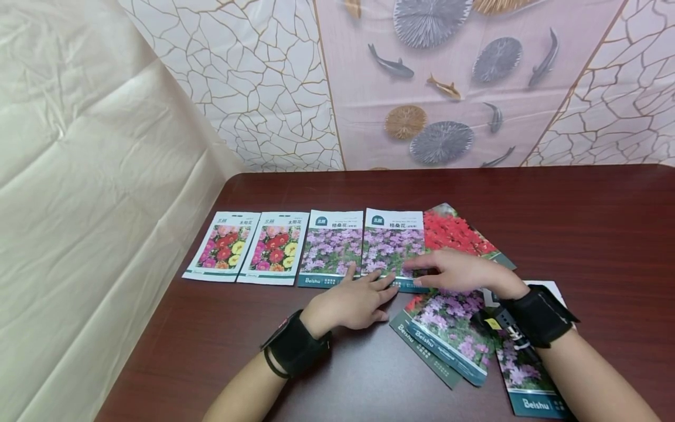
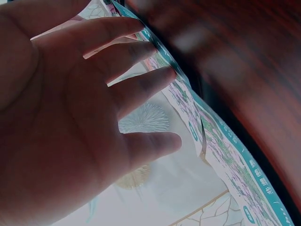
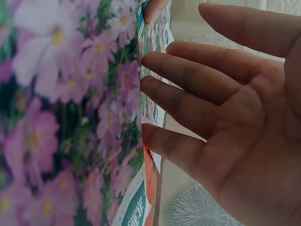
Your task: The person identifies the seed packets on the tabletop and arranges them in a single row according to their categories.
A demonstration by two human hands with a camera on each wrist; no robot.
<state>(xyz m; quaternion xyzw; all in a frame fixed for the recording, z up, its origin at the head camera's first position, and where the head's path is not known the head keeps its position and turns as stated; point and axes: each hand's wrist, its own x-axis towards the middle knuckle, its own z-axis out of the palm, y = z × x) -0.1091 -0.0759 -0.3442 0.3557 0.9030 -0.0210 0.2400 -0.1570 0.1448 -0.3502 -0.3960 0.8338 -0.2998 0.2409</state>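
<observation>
My left hand (image 1: pixel 352 302) lies with its fingers spread at the lower edge of two purple-flower seed packets, the left one (image 1: pixel 329 252) and the right one (image 1: pixel 387 243). In the left wrist view its straight fingertips touch the teal bottom band (image 2: pixel 176 70). My right hand (image 1: pixel 461 271) reaches over the right packet's lower right corner with fingers extended. The right wrist view shows those fingers (image 3: pixel 188 103) straight, their tips against the packets. Below that hand, another purple-flower packet (image 1: pixel 448 328) lies slanted on a red-flower packet (image 1: pixel 456 234).
Two packets with mixed red, pink and yellow flowers, one far left (image 1: pixel 221 246) and one beside it (image 1: pixel 274 249), continue the row. Another purple packet (image 1: pixel 532 381) lies under the right forearm. The dark wooden table (image 1: pixel 211 340) meets a patterned backdrop (image 1: pixel 369 140) behind.
</observation>
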